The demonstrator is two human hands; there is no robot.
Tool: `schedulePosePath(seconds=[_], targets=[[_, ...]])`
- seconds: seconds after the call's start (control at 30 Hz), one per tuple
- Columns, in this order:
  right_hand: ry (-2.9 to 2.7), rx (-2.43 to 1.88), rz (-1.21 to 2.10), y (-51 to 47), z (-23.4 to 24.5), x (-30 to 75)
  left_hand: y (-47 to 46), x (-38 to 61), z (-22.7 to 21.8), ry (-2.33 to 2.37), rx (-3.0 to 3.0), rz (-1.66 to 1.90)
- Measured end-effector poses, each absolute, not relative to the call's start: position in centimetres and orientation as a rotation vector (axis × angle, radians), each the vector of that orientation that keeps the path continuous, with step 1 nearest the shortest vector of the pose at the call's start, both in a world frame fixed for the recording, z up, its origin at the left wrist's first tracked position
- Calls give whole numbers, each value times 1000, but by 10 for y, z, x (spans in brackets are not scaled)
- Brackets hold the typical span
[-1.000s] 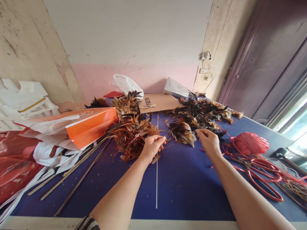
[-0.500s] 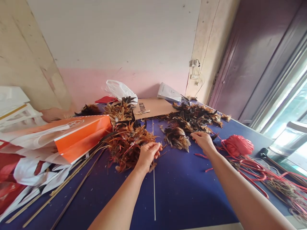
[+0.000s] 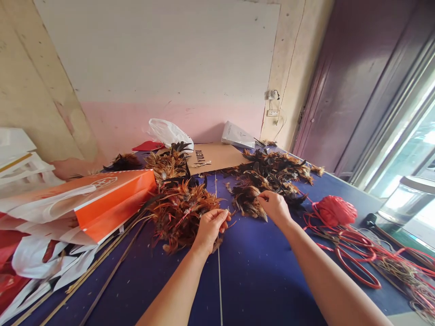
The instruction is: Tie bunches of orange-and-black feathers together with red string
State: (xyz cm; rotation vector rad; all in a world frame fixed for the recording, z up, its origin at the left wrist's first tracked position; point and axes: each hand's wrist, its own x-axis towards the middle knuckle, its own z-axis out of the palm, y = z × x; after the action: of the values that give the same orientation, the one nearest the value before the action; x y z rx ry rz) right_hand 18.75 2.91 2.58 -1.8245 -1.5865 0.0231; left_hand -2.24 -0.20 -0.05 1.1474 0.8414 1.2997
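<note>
My left hand (image 3: 211,226) is closed in a pinch at the right edge of a reddish-brown feather pile (image 3: 180,203). Thin brown feather tips stick out past its fingertips. Across the gap, my right hand (image 3: 276,209) has its thumb and fingers pressed together at a small brown-and-black feather clump (image 3: 245,199). Whatever may be in that pinch is too small to make out. Behind the right hand spreads a larger heap of dark feathers (image 3: 272,167).
An orange and white paper bag (image 3: 115,213) and thin sticks (image 3: 112,267) lie at left. Cardboard (image 3: 217,158) lies at the back, near a white plastic bag (image 3: 170,133). To the right are a red twine ball (image 3: 336,209), tangled cords (image 3: 360,244) and a clear container (image 3: 408,199).
My right hand has moved left, from the edge of the dark heap to the small feather clump. My left hand stays pinched in nearly the same place. The view has shifted slightly.
</note>
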Motion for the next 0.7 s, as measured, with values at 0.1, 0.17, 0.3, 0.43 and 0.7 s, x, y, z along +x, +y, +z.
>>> schedulePosePath(seconds=[0.1, 0.17, 0.3, 0.43, 0.7], targets=[[-1530, -1821, -72, 32, 16, 187, -2, -23, 1, 846, 1123, 1300], [-1460, -1833, -79, 36, 7, 193, -2, -23, 1, 853, 1111, 1294], [-1325, -1889, 71, 45, -5, 212, -1, -22, 0, 861, 1096, 1282], [-1344, -1924, 149, 54, -12, 220, 1, -23, -2, 872, 1118, 1263], [-1543, -2020, 115, 54, -14, 200, 2, -23, -5, 884, 1133, 1231]])
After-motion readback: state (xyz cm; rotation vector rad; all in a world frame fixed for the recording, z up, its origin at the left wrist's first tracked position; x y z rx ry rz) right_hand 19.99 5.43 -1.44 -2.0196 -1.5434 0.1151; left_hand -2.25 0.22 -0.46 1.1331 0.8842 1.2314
